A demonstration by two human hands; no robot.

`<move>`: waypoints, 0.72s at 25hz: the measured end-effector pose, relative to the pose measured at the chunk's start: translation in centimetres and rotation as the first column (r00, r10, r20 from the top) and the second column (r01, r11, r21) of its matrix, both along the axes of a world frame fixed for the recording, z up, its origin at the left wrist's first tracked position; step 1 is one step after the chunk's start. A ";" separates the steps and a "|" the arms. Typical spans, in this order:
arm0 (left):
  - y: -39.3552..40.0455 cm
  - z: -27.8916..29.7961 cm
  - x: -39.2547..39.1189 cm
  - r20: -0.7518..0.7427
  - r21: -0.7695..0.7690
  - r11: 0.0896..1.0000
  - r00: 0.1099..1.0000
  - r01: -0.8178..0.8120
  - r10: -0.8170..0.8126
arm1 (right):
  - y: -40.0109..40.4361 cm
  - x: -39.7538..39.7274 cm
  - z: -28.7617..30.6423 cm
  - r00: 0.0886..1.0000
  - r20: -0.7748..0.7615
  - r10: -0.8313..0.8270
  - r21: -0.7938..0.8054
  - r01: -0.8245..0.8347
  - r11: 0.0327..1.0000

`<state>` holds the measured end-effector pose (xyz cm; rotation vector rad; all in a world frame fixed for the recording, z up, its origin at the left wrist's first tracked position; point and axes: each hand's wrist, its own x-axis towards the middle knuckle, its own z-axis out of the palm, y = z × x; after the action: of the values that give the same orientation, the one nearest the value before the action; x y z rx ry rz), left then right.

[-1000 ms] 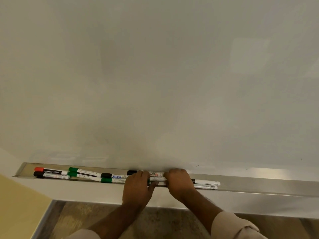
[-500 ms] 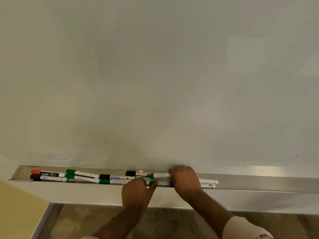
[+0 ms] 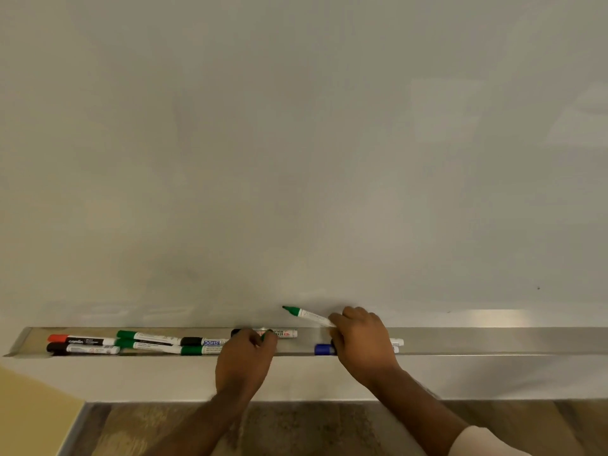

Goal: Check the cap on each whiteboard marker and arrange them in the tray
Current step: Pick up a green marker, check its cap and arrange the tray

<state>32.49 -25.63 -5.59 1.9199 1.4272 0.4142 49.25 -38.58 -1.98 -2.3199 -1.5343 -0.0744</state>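
A long metal tray point(image 3: 493, 341) runs under the whiteboard point(image 3: 296, 143). My right hand point(image 3: 360, 343) holds a green marker point(image 3: 307, 314) lifted above the tray, its bare green tip pointing up and left. My left hand point(image 3: 245, 360) is closed at the tray's front edge, with a sliver of green, the green cap point(image 3: 264, 337), pinched at its fingertips. Behind it lies a black-capped marker point(image 3: 279, 333). A blue-capped marker point(image 3: 324, 349) lies under my right hand. At the left end lie red-capped point(image 3: 59, 338), black-capped point(image 3: 56, 347) and green-capped markers point(image 3: 131, 335).
More markers with black point(image 3: 190, 340) and green caps point(image 3: 191, 350) lie in the tray's middle-left. The tray's right half shows bare metal. Below is a wood-look floor point(image 3: 296, 429), with a yellow panel point(image 3: 29, 416) at the lower left.
My hands have come apart. The right hand has raised the green marker out of the tray, its cap now off, and the left hand has drawn back left with the cap.
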 end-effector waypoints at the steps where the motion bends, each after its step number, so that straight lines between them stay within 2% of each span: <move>1: 0.3 0.7 -0.2 0.075 -0.047 0.999 0.997 0.004 0.000 | 0.1 -0.3 0.5 1.000 -0.020 0.005 0.030 -0.004 1.000; 3: 0.6 2.5 -0.4 0.231 -0.139 0.990 0.973 0.034 -0.001 | 0.6 -1.3 1.7 0.997 -0.074 0.026 0.117 -0.017 0.993; 5: 0.0 4.5 -0.5 0.362 -0.220 0.972 0.932 0.086 -0.001 | 1.5 -2.8 3.1 0.960 -0.271 0.066 0.250 0.004 0.968; 6: -0.5 5.4 -0.5 0.401 -0.244 0.962 0.916 0.125 -0.017 | 1.9 -3.6 3.9 0.887 -0.451 0.099 0.301 0.047 0.952; 7: -1.0 6.3 -0.6 0.425 -0.251 0.954 0.904 0.166 -0.045 | 2.5 -4.5 4.5 0.759 -0.635 0.143 0.323 0.092 0.942; 8: -1.4 7.0 -0.6 0.437 -0.242 0.947 0.895 0.210 -0.087 | 2.9 -5.4 5.1 0.618 -0.764 0.186 0.328 0.124 0.936; 9: -1.7 7.6 -0.6 0.437 -0.217 0.944 0.890 0.248 -0.133 | 3.2 -6.2 5.5 0.526 -0.823 0.216 0.338 0.146 0.930; 11: -1.9 8.3 -0.9 0.414 -0.147 0.953 0.892 0.263 -0.183 | 3.5 -7.4 6.0 0.432 -0.865 0.254 0.362 0.190 0.912; 14: -1.7 8.7 -1.9 0.410 -0.066 0.979 0.900 0.193 -0.150 | 3.7 -8.3 6.7 0.337 -0.895 0.292 0.385 0.253 0.887; 18: -1.5 9.0 -3.4 0.567 -0.083 0.991 0.823 0.104 -0.039 | 4.2 -9.6 7.7 0.304 -0.894 0.329 0.408 0.250 0.878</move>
<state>29.11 -27.13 3.43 1.5682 0.9565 0.7785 39.61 -34.42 5.72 -1.3321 -0.7394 0.7574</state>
